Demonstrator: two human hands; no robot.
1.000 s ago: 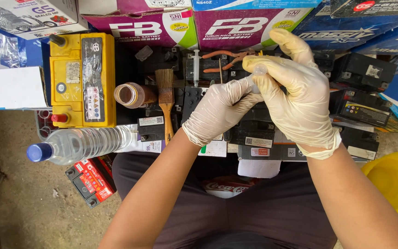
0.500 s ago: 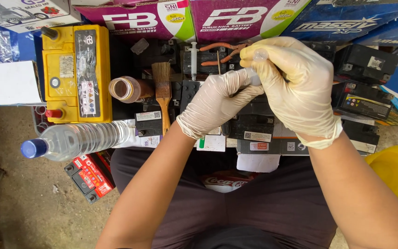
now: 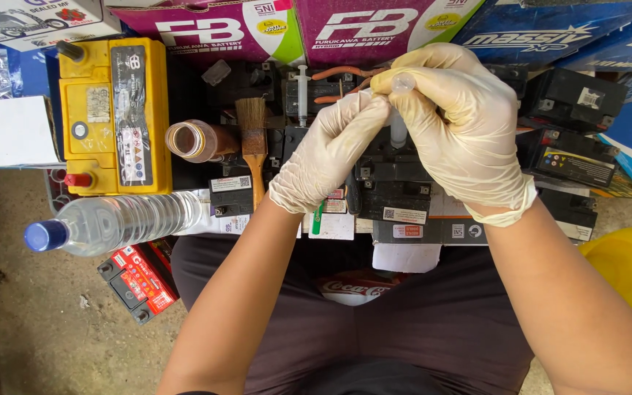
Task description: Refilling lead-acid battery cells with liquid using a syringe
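Free room and obstacles, head view. Both gloved hands, left [image 3: 328, 157] and right [image 3: 462, 124], meet above a black battery [image 3: 396, 183], covering its top; the grip of both closes on a small clear tube [image 3: 398, 128]. Behind them a wall of boxes [image 3: 374, 29] closes the far side. To the left, a brush [image 3: 255, 143], a brown jar [image 3: 195, 140] and a yellow battery [image 3: 115, 117] stand close together, leaving only narrow gaps. A lying water bottle [image 3: 111, 223] bars the near left. More black batteries [image 3: 576, 164] crowd the right, with a yellow bucket [image 3: 630, 281] beyond. Bare floor [image 3: 38, 322] lies open at lower left.
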